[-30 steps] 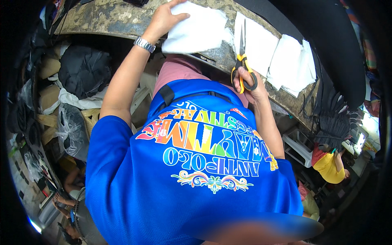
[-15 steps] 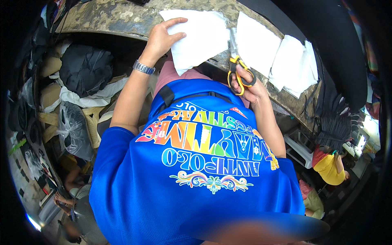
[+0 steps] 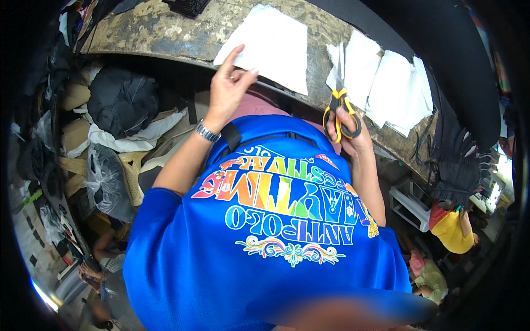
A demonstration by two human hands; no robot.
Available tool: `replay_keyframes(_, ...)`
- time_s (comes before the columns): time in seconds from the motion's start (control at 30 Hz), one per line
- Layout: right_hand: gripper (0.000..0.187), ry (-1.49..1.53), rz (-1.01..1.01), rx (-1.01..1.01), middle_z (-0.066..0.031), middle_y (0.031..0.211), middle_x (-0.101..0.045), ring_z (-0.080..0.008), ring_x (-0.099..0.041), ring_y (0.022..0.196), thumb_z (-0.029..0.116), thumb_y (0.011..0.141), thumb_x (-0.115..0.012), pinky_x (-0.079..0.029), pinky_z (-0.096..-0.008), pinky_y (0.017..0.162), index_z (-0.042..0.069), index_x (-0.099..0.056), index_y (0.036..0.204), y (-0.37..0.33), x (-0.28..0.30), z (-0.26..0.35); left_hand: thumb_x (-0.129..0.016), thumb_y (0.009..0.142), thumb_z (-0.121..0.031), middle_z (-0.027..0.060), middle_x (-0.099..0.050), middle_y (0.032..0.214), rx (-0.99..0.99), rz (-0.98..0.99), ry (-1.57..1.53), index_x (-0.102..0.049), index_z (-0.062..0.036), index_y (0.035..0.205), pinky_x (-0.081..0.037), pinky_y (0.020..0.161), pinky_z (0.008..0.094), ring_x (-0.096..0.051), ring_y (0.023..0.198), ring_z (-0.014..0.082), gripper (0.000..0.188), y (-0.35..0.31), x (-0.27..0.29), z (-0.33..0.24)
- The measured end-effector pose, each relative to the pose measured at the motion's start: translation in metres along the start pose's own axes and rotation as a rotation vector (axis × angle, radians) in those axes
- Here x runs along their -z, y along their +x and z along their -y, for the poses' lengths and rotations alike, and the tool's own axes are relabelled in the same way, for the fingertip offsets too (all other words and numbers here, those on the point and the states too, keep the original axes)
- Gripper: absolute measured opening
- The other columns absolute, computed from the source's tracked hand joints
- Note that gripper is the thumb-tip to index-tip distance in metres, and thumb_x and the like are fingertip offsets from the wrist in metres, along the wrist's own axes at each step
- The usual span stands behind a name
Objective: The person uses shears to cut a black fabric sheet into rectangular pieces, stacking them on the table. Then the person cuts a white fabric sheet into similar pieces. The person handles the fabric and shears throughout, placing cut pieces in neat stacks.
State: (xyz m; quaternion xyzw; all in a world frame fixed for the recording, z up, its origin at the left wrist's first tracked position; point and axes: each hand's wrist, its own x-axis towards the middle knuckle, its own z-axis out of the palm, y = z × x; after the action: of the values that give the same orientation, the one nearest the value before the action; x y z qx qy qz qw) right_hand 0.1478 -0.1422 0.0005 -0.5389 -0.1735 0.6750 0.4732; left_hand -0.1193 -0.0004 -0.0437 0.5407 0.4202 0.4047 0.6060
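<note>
A white piece of cloth (image 3: 270, 47) lies flat on the worn tabletop, its near edge at the table's edge. Just below its left corner is my left hand (image 3: 229, 91), index finger and thumb apart with nothing between them. A metal watch is on that wrist. My right hand (image 3: 356, 138) grips scissors (image 3: 338, 102) by their yellow and black handles. The blades point away from me and look nearly closed. Their tips lie over the left edge of another white piece (image 3: 361, 52), with more white pieces (image 3: 395, 88) to its right.
The worn table (image 3: 143, 33) curves across the far side. Black material (image 3: 190, 4) sits at its back. Left below it are a black bundle (image 3: 121, 102) and a plastic bag of dark material (image 3: 107, 179). A grey stool (image 3: 408, 201) stands at right; other people are at the lower sides.
My left hand has come off the white cloth and drawn nearer to me. That cloth now lies flatter and farther back. The scissors have shifted right, away from its edge.
</note>
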Motion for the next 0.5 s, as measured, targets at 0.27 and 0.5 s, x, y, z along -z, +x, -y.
replay_keyframes(0.27,0.032,-0.056,0.18,-0.179,-0.0082,0.062,-0.059,-0.0123,-0.055,0.049,0.032,0.091,-0.068,-0.042,-0.0224,0.042,0.002,-0.059,0.085,0.015,0.015,-0.011,-0.072,0.087,-0.01,0.0126,-0.07,0.1,0.092,-0.138,0.011,-0.059,-0.0009,0.126,-0.057,0.075,0.0268,-0.068,0.088,0.0153,0.042,0.053,0.069,-0.012)
replay_keyframes(0.5,0.033,0.325,0.085,-0.132,-0.0072,0.067,-0.06,-0.0141,-0.059,0.053,0.032,0.091,-0.071,-0.045,-0.023,0.041,0.002,-0.059,0.084,0.023,0.024,-0.019,-0.075,0.083,-0.009,0.0094,-0.071,0.107,0.211,0.424,0.276,-0.062,-0.0044,0.122,-0.054,0.081,0.0255,-0.067,0.088,0.0112,0.041,0.124,0.084,-0.029)
